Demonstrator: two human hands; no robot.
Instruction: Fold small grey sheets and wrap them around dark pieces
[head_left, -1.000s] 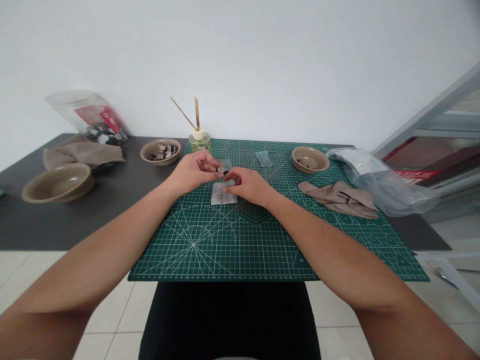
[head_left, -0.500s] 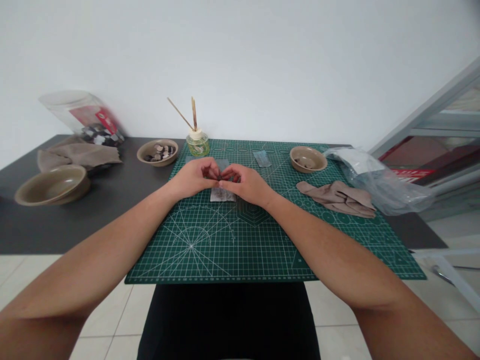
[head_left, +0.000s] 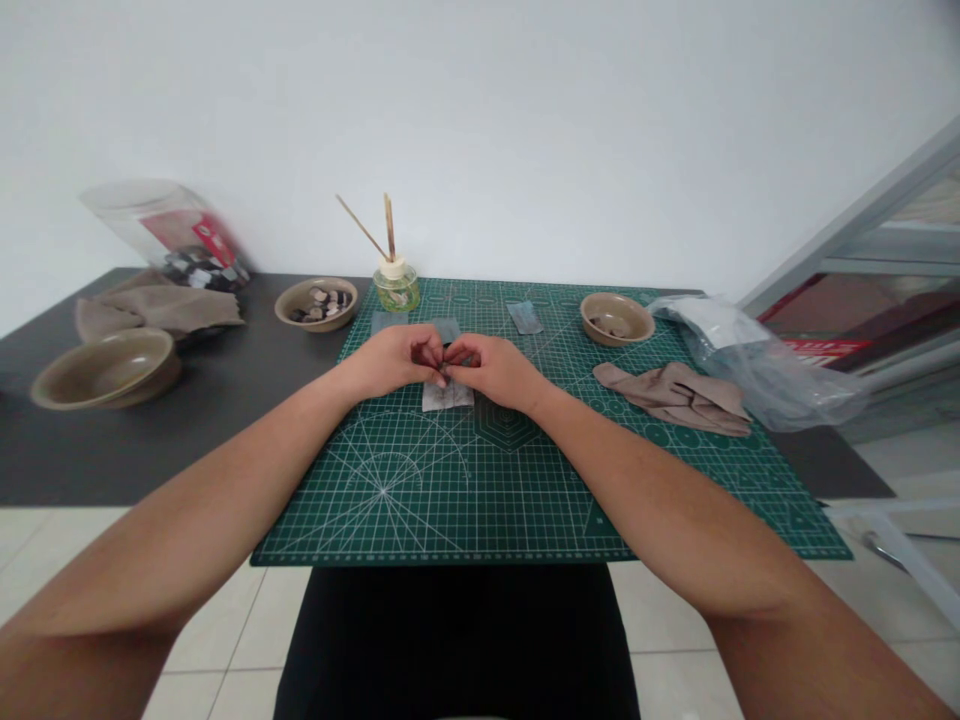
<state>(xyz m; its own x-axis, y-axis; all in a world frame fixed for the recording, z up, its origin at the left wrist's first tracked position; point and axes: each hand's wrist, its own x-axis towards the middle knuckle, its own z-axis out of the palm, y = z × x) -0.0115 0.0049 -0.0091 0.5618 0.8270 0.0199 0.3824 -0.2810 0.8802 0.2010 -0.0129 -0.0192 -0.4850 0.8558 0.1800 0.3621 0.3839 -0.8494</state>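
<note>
Over the green cutting mat [head_left: 420,510], my left hand [head_left: 397,360] and my right hand [head_left: 495,370] meet with fingertips pinched together. Between them a small dark piece [head_left: 448,349] partly shows; the fingers hide most of it, and its kind is unclear. Just beneath lies a stained whitish cloth or paper [head_left: 448,397], its far part covered by my hands. Behind my hands are flat grey-blue pieces [head_left: 448,327] on the mat. Another thin bluish sheet [head_left: 525,318] lies farther right.
At left stand a bowl of dark and pale pieces [head_left: 316,305], a larger bowl [head_left: 105,370], a brown cloth [head_left: 161,305] and a clear tub [head_left: 169,235]. A reed diffuser [head_left: 395,287] is behind. At right are a small bowl [head_left: 616,320], a crumpled cloth [head_left: 675,398] and a plastic bag [head_left: 757,365].
Both hands have dropped slightly towards me, and the left fingertips now reach lower, over the whitish cloth or paper. The fingers have shifted around the small dark piece.
</note>
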